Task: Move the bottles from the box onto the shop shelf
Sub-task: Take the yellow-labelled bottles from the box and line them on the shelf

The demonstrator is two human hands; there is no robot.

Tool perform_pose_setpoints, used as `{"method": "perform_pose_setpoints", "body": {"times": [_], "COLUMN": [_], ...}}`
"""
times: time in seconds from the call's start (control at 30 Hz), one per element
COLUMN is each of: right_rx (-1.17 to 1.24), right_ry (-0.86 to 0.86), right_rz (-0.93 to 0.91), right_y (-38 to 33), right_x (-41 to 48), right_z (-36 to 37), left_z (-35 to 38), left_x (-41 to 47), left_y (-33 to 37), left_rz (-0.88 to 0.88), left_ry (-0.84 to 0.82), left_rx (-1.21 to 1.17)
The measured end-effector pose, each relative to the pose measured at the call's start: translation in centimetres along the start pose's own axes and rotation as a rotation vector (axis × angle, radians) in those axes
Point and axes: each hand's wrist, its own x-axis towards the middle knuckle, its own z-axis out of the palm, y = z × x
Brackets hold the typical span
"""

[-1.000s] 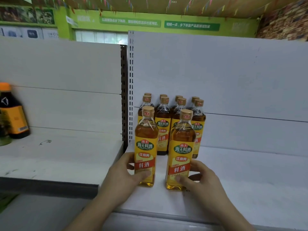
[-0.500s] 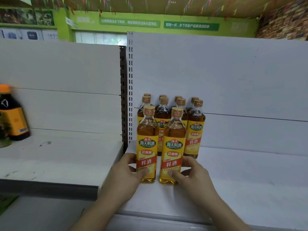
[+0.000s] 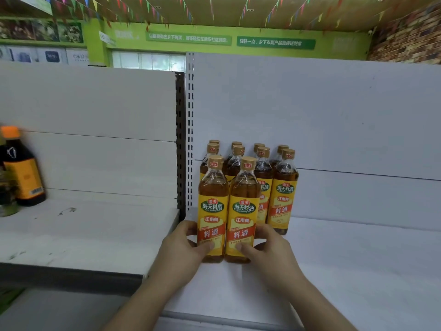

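Gripping one front bottle [image 3: 212, 211] each, left hand [image 3: 183, 249] and right hand [image 3: 269, 253] sit by the left end of the shelf [image 3: 358, 259].

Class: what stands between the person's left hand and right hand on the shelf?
Head view: the left front bottle, gripped by the left hand, and the right front bottle, gripped by the right hand.
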Motion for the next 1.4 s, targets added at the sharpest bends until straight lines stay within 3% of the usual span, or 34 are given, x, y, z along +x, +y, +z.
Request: {"method": "perform_pose_setpoints", "body": {"times": [1.4], "right_rx": [-0.177], "right_ry": [0.016], "right_rz": [0.062], "right_y": [-0.9], "right_x": [5.5], "right_z": [2.3], "left_z": [0.8], "left_x": [7.2], "left_y": [-1.2], "left_rz": [0.048], "left_ry": [-0.026], "left_rx": [0.165]}}
